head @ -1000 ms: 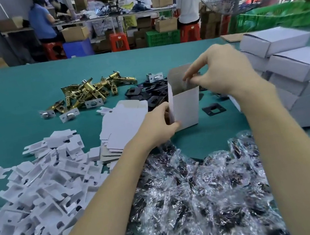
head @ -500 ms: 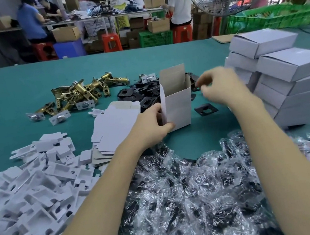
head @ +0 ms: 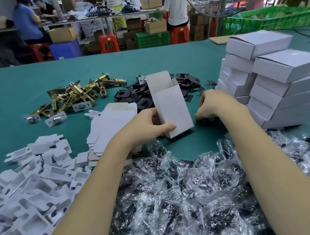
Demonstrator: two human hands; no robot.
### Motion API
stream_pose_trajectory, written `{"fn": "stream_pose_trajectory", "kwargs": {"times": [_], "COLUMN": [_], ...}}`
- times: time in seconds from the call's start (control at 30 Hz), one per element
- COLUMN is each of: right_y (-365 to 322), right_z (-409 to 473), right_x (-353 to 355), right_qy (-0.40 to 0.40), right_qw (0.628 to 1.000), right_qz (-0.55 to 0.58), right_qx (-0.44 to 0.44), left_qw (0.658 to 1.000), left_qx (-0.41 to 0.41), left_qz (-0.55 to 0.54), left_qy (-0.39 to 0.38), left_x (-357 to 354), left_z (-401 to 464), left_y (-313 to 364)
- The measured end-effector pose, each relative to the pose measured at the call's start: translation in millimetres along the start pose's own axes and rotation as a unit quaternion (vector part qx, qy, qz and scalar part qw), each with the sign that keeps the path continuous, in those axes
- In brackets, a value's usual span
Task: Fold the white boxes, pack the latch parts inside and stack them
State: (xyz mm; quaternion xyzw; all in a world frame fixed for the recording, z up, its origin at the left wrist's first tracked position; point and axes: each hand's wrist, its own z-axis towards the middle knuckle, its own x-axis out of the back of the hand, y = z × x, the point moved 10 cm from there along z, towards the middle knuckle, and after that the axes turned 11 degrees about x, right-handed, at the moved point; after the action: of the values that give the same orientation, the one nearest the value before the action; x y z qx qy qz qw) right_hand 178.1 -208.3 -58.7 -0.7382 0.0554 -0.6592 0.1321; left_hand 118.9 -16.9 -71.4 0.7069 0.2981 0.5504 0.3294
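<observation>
Open box held upright, a black part being reached for

The folded box point(head: 173, 110) is gripped at its lower left edge by the left hand point(head: 147, 124) and stands on the table point(head: 3, 90); the right hand point(head: 211, 104) is curled over black plates point(head: 191, 83), its hold not discernible. A loose grip could tip the open box.

Head view, single: worn camera, facing forward and down across the table point(head: 13, 89), close above both forearms; workshop behind.

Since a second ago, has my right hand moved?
Yes. The right hand dropped from the open box top to the table, beside the stacked boxes.
</observation>
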Motion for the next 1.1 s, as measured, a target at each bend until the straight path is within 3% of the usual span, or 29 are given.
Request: {"fn": "stream_pose_trajectory", "kwargs": {"times": [0.17, 0.33, 0.47, 0.6, 0.73, 0.87, 1.1], "right_y": [0.9, -1.7, -7.9, -21.3, -40.2, -66.8, -86.5], "right_z": [-6.4, -12.3, -19.0, -32.8, -57.2, -62.9, -41.8], "right_x": [1.8, 20.7, 38.5, 85.8, 133.4, 128.3, 84.1], "right_qy": [-0.006, 0.039, 0.029, 0.138, 0.254, 0.222, 0.163], "right_qw": [1.0, 0.999, 0.994, 0.971, 0.911, 0.873, 0.901], "right_qz": [-0.014, 0.021, 0.084, 0.149, 0.234, 0.322, 0.258], "right_qx": [-0.014, 0.001, 0.064, 0.128, 0.227, 0.292, 0.308], "left_qw": [1.0, 1.0, 1.0, 0.999, 0.999, 0.999, 0.999], "left_qx": [0.004, 0.013, 0.01, 0.003, -0.002, 0.001, -0.005], "left_qz": [-0.012, -0.012, -0.008, -0.007, 0.001, -0.002, -0.014], "left_qy": [-0.017, -0.024, -0.029, -0.033, -0.037, -0.038, -0.049], "left_x": [-2.1, -2.7, -2.6, -3.6, -4.8, -4.1, -4.8], "left_z": [1.4, 1.8, 1.9, -0.5, -0.9, -0.9, -1.8], "left_y": [-2.1, -2.7, -2.7, -1.8, -0.7, -1.5, -1.8]}}
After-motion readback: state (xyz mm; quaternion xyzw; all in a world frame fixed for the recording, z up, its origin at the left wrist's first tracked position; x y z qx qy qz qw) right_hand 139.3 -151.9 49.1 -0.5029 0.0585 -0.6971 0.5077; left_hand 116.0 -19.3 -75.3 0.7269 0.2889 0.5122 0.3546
